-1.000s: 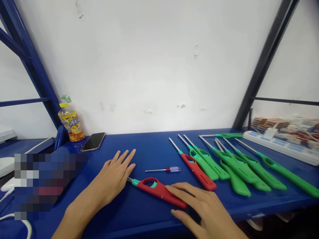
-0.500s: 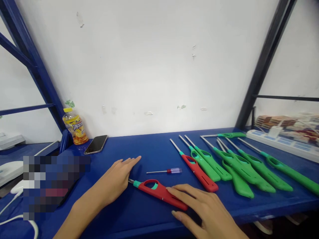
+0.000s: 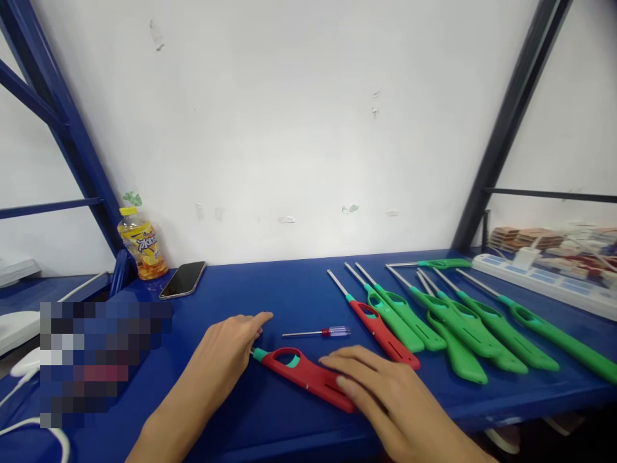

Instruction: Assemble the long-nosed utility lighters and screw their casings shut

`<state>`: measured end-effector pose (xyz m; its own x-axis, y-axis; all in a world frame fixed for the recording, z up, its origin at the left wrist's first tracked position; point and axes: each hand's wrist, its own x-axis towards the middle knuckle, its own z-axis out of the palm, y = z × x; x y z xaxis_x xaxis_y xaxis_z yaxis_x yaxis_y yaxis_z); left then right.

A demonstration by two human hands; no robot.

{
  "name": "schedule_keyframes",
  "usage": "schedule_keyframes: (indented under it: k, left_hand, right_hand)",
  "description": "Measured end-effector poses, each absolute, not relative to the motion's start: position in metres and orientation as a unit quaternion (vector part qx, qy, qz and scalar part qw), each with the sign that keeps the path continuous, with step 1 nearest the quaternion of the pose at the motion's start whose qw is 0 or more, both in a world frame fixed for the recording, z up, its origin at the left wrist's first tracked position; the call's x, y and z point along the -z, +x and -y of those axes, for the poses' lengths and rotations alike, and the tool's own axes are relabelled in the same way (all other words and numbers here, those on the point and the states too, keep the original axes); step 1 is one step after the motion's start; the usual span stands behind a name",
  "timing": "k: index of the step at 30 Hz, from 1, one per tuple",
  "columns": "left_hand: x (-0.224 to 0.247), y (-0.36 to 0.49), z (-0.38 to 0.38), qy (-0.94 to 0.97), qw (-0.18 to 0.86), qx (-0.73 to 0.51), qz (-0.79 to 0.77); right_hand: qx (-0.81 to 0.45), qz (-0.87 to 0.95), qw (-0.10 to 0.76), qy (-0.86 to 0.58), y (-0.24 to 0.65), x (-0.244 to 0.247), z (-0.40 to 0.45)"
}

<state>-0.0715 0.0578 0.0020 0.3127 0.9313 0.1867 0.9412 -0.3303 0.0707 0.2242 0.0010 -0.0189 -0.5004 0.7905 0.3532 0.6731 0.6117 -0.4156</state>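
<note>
A red long-necked gas lighter [image 3: 308,379] with a teal collar lies at a slant on the blue table. My left hand [image 3: 234,341] has its fingers curled at the metal tube, closed around it; the hand hides most of that tube. Over the handle's rear end is my right hand [image 3: 380,392], fingers stretched and thumb apart, touching the red plastic without wrapping it. Just beyond the lighter lies a small screwdriver [image 3: 318,332] with a clear purple-tinted handle. A second red lighter [image 3: 385,331] rests to the right, beside several green lighters [image 3: 463,325].
At the back left stand a drink bottle [image 3: 143,244] with a yellow cap and a phone [image 3: 183,280]. A white power strip [image 3: 549,283] lies at the far right. White cables [image 3: 58,437] run along the left edge, near a pixelated patch. Metal posts [image 3: 511,128] flank the table [image 3: 270,283].
My left hand's fingers have curled in at the lighter's tube. My right thumb has moved up onto the handle's end, closer to the fingers. The lighter has shifted slightly left.
</note>
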Motion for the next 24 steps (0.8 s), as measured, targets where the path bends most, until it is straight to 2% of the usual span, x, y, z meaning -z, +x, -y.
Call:
schedule_keyframes:
  k: [3,5,8,13,17,20,24]
  left_hand:
    - [0.0,-0.073,-0.059,-0.82,0.032,0.11,0.56]
    - [-0.001,-0.072,-0.058,-0.825,0.04,0.13,0.548]
    - [-0.008,-0.065,-0.053,-0.829,0.036,0.195,0.522]
    - [-0.02,-0.049,-0.041,-0.849,-0.01,0.348,0.397]
    - [-0.023,-0.042,-0.037,-0.847,-0.006,0.426,0.317]
    - [-0.023,-0.041,-0.038,-0.829,0.0,0.465,0.311]
    - [-0.026,-0.042,-0.036,-0.8,0.015,0.49,0.346]
  right_hand:
    - [-0.055,0.851,0.262,-0.452,0.221,0.005,-0.02]
    - [-0.015,0.854,0.217,-0.473,0.216,-0.008,-0.036]
    - [-0.028,0.862,0.145,-0.486,0.208,-0.025,-0.057]
    - [-0.061,0.867,0.12,-0.479,0.206,-0.027,-0.079]
    - [-0.087,0.875,0.121,-0.462,0.213,-0.02,-0.087]
    - [-0.093,0.875,0.144,-0.452,0.217,-0.027,-0.086]
    - [-0.107,0.865,0.229,-0.435,0.22,-0.049,-0.073]
